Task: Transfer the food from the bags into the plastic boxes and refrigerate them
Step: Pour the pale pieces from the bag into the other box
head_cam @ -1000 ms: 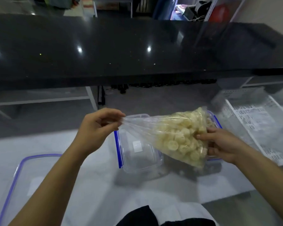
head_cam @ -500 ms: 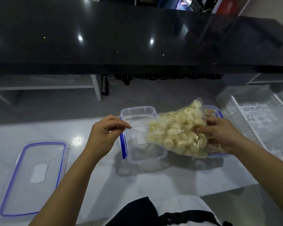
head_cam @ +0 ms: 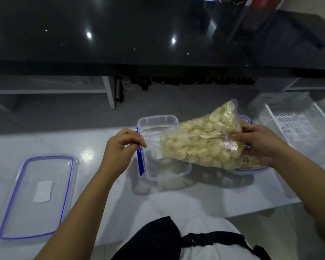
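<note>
The clear plastic bag, packed with pale sliced food, hangs tilted over the open plastic box on the white counter, mouth end down to the left and fat end up to the right. The left hand pinches the thin film at the mouth, fingers closed tight on it; the right hand is wrapped around the bulging far end, holding it up. The bag looks soft and floppy, with a loose load that will likely shift and slump as it tips, and the film is probably slick, so gripping at the mouth edge and cradling the full end seems the sound way to steer the pour. A blue-rimmed lid lies well to the left, carrying a white sticker with no legible writing. A second box sits partly hidden behind the bag
</note>
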